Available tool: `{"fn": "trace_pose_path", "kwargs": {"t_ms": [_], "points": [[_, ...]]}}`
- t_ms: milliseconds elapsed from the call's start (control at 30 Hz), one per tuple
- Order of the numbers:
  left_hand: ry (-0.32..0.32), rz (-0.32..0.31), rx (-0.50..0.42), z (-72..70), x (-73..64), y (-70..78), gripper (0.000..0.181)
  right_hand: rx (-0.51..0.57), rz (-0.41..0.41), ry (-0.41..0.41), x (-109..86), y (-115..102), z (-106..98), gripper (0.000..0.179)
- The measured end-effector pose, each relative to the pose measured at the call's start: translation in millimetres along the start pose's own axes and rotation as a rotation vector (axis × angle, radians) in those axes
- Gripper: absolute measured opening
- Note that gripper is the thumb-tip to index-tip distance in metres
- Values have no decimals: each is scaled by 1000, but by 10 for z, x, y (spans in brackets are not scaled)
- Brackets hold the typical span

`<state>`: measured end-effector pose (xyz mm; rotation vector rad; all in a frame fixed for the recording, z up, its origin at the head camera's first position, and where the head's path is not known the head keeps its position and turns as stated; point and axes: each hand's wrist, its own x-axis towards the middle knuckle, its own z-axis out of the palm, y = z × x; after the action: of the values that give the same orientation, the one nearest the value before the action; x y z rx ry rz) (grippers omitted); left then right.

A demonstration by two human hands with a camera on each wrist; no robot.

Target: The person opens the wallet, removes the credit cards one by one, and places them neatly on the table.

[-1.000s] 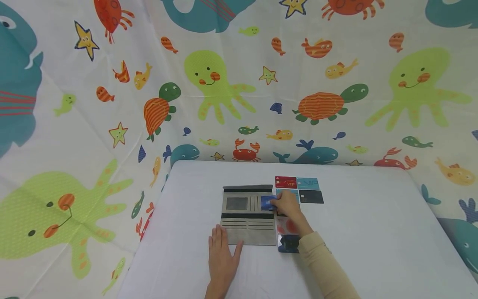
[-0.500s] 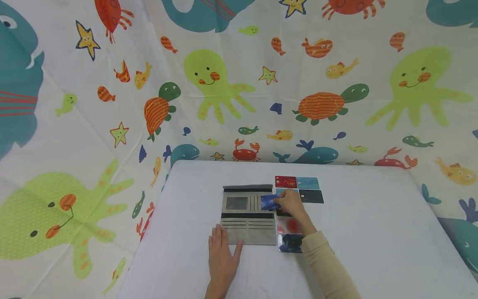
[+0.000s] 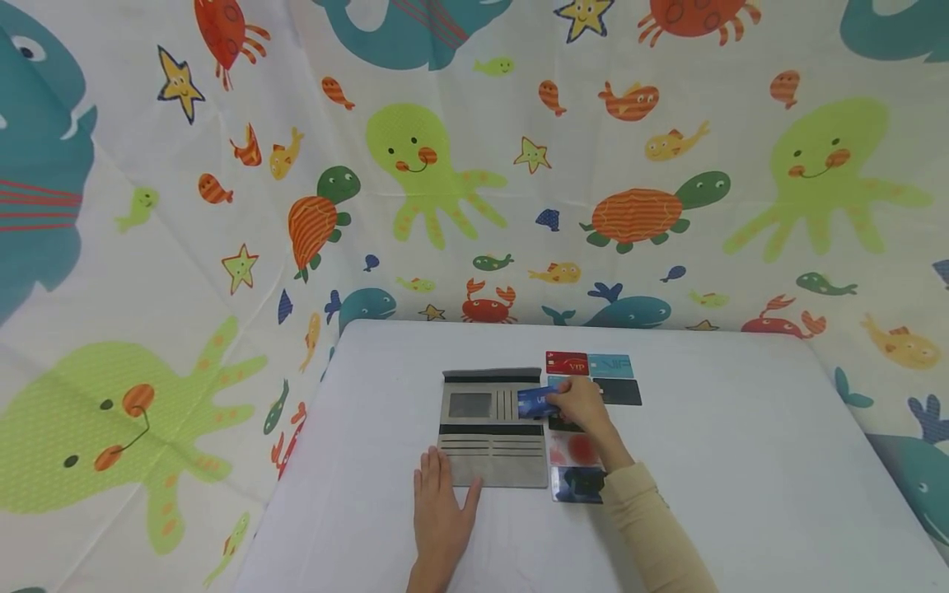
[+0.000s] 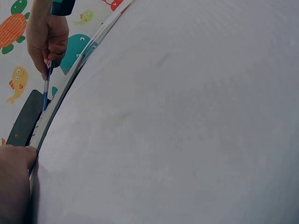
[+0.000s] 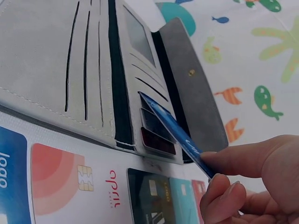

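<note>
A grey wallet (image 3: 493, 473) lies unfolded on the white table. My right hand (image 3: 583, 403) pinches a blue card (image 3: 535, 403) between thumb and fingers over the wallet's upper right part. In the right wrist view the blue card (image 5: 175, 128) slants upward, its far tip right at a slot. Beside that tip, a dark blue card (image 5: 156, 122) and a dark red card (image 5: 158, 141) show in neighbouring slots. My left hand (image 3: 442, 511) lies flat with straight fingers, fingertips at the wallet's lower left edge. Its thumb (image 4: 21, 156) shows in the left wrist view.
To the wallet's right, several cards lie in rows, among them a red VIP card (image 3: 567, 362), a light blue card (image 3: 611, 365), a black card (image 3: 619, 391), a pink-and-white card (image 3: 567, 450) and a dark blue card (image 3: 574, 484). A sea-animal cloth (image 3: 460, 206) hangs behind the table.
My right hand has shifted slightly right, and more of the blue card shows, its right end now tilted up. My left hand stays in place.
</note>
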<state>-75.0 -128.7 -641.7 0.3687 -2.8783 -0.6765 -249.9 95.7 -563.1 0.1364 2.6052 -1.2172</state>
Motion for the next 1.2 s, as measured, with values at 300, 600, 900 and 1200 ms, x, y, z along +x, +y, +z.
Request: {"fn": "trace_pose_path", "kwargs": {"t_ms": [300,600,900,1200], "points": [[-17,-15,-13,15,10,0,87,23,12,2,-45,-14,-37,23],[-13,-9,-4,38,15,-5,87,23,-31,14,-53,43,-86,24],[-9,-12,-1,49,18,-9,87,81,-79,-2,-86,113,-206,25],[-4,-7,-5,51,13,-12,87,144,-113,48,-113,302,-436,27]]}}
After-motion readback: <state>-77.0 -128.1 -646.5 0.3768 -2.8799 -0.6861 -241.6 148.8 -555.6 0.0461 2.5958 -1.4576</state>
